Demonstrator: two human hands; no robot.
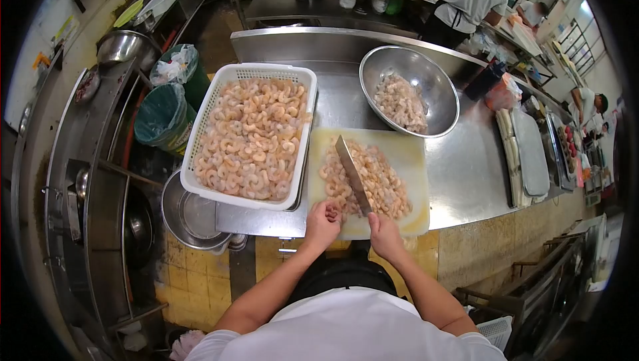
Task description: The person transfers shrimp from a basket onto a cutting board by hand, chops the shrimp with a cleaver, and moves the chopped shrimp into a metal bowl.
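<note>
While pale-pink shrimp pieces [386, 174] lie heaped ahead of both hands on a white rectangular cutting board [419, 209], the right hand [385, 236] grips a broad steel cleaver [354, 176] angled across them. The left hand [324, 223], fingers curled narrow, is at the heap's near edge.

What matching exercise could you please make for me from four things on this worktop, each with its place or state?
1. White basket
2. Knife
3. Steel bowl
4. Cutting board

A. Held in the right hand
B. Lying beneath the blade
C. Full of whole shrimp
D. Holding a pale pile

Pairs: 1-C, 2-A, 3-D, 4-B
</note>
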